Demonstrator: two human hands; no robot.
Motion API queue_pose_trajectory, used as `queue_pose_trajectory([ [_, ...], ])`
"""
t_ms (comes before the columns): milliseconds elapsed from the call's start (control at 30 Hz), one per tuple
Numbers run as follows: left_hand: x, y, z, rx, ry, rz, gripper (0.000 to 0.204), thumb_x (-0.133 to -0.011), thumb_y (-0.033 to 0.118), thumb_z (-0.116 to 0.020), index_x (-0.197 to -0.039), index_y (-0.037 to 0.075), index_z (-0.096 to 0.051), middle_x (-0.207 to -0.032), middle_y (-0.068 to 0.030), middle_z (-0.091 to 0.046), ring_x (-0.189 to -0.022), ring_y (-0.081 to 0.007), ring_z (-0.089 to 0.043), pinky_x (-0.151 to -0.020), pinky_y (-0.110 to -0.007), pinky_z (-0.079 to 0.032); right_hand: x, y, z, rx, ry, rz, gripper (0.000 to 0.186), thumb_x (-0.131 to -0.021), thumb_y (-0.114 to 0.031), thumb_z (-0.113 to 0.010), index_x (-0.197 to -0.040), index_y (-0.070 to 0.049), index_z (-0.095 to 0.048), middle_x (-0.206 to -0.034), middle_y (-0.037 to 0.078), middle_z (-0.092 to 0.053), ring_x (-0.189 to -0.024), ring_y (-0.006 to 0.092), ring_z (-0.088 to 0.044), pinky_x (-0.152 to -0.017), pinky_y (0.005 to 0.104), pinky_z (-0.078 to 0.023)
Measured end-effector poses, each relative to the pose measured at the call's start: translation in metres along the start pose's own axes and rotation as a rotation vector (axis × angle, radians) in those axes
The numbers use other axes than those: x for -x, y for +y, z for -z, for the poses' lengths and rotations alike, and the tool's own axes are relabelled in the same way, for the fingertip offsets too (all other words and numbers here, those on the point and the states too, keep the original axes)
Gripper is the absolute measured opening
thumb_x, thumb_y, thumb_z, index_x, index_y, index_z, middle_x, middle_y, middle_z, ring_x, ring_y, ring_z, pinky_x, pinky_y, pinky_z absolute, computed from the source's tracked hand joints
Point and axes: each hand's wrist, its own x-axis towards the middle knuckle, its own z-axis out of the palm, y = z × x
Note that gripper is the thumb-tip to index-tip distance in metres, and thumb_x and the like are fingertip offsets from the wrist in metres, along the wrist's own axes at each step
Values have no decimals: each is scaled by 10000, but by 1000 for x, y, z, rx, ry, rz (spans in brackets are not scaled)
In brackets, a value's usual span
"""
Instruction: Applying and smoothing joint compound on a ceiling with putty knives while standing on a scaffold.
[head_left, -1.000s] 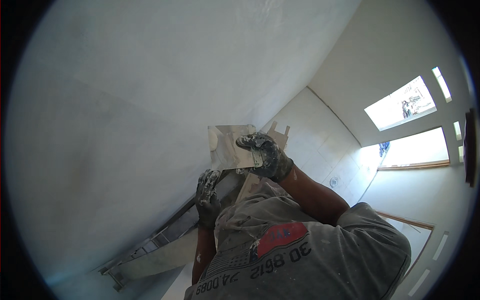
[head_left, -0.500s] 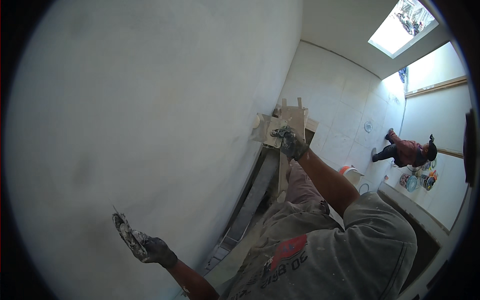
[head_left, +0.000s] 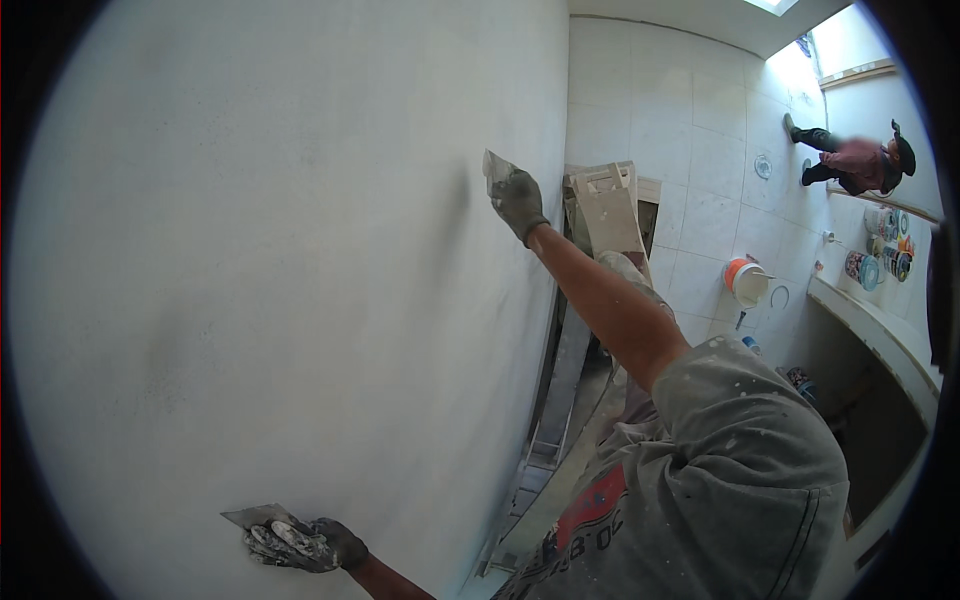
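So, blade [head_left: 496, 168] beyond right grip [head_left: 518, 206].

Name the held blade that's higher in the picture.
The blade in the right hand; the other blade, in the left hand, is well below, near the lower edge.

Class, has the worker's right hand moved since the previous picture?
Yes: the right hand has moved left, from overlapping the pale board to clear of it, in front of the wall.

Low in the frame, a gray shirt [head_left: 745, 455] has big dark numbers [head_left: 608, 534] beside a red patch [head_left: 598, 498] — bent by the folds. At the right, tubs [head_left: 861, 268] have colored sides — too small and blurry to read.
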Motion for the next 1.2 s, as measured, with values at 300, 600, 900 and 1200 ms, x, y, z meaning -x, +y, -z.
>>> queue_pose_trajectory([
  [300, 27, -28, -4, -32, 54, -12, 471, -941, -3, -527, -1350, -135, -335, -1303, -289, -538, -1106, -411, -633, -939, -466, -571, 64, 14, -43, -127, 26, 36, 437, -879, -82, -584, -1312, -51, -539, -1020, 109, -619, -829, 267, -632, -677, 334, -534],
  [600, 1, -19, 2, -177, -52, 24, 521, -1047, 346, -416, -1476, 56, -354, -1423, -284, -469, -1315, -511, -447, -1115, -664, -250, -24, 2, -43, -1212, -149, -274, 318, -960, -59, -399, -1227, -67, -572, -1218, 40, -630, -1127, 149, -585, -933, 275, -482],
  [900, -22, -4, 12, -42, 38, 18, 553, -1048, 348, -416, -1497, 49, -298, -1412, -299, -472, -1327, -498, -439, -1126, -649, -239, 123, -192, -24, 76, -95, 358, 465, -769, 2, -610, -1231, -6, -562, -1053, 143, -605, -852, 352, -642, -752, 371, -547],
  [1200, -25, 8, 5, -77, 55, -62, 520, -1041, 270, -450, -1473, 9, -325, -1398, -303, -483, -1312, -512, -449, -1121, -656, -245, 166, -185, -23, 217, -94, 699, 538, -777, -4, -633, -1301, -8, -511, -1136, 226, -607, -912, 371, -673, -747, 382, -581],
])
